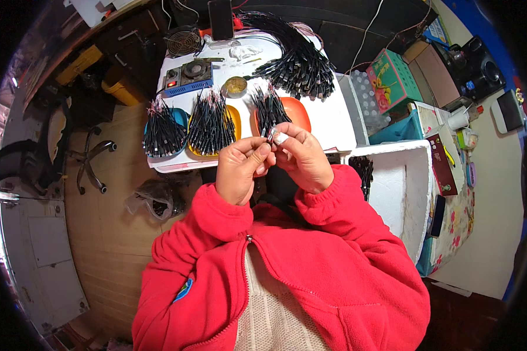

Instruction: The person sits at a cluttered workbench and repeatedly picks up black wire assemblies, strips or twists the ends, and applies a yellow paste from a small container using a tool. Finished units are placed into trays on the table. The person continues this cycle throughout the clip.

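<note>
My left hand (240,168) and my right hand (304,158) meet in front of my chest, near the front edge of the white table. Both are closed, fingertips pinched together on a small dark and silvery piece (270,140) that looks like a cable end; the fingers cover most of it. Just beyond them, an orange tray (298,114) holds some short black cables (268,111). A yellow tray (236,120) to its left is heaped with black cables (211,124). Further left, a blue tray (183,117) carries another pile of cables (163,133) with metal plugs.
A large bundle of black cables (301,64) lies at the table's back right. Behind the trays stand a round tin (236,86) and a blue hotplate-like device (187,82) with a lit red switch. A white foam box (401,187) sits to the right; an office chair (91,155) is at left.
</note>
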`<state>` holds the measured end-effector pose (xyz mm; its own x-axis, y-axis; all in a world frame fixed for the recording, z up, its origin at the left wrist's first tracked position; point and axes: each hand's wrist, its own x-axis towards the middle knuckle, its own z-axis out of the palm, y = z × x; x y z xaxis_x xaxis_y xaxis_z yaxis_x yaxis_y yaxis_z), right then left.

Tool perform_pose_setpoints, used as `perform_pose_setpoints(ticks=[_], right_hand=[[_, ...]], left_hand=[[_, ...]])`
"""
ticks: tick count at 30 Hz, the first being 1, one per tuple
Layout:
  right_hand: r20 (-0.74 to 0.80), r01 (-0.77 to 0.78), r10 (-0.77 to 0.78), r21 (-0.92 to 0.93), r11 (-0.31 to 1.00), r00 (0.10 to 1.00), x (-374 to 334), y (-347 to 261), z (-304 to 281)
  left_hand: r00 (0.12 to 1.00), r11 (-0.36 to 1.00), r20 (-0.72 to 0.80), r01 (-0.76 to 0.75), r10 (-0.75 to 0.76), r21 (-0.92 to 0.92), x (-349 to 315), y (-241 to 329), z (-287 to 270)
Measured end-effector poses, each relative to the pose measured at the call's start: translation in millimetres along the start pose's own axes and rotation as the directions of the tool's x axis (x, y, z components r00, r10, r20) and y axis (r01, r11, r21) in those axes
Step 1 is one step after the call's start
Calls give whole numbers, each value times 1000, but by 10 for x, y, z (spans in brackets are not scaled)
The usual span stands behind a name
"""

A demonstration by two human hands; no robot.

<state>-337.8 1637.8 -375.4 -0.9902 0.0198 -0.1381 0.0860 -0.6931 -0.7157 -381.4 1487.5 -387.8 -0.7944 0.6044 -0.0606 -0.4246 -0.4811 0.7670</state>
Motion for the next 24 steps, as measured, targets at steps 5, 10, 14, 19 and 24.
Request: perform_pose_setpoints(ticks=[5, 10, 14, 19, 24], right_hand=[[73, -58, 74, -193, 979, 995, 11, -145, -113], [188, -228, 216, 44, 973, 958, 84, -51, -283], [338, -431, 352, 195, 881, 873, 195, 134, -398], [-33, 103, -243, -845, 524, 969, 1340, -375, -929], [-63, -209, -475, -942, -261, 878, 2636, -852, -1195]], left_hand=[[998, 990, 54, 4, -12, 142, 3, 43, -39], [977, 891, 203, -41, -59, 452, -4, 79, -53], [971, 889, 238, -110, 1, 445, 39, 59, -98], [996, 913, 81, 4, -41, 409, 162, 109, -238], [999, 912, 47, -19, 0, 411, 216, 36, -284]])
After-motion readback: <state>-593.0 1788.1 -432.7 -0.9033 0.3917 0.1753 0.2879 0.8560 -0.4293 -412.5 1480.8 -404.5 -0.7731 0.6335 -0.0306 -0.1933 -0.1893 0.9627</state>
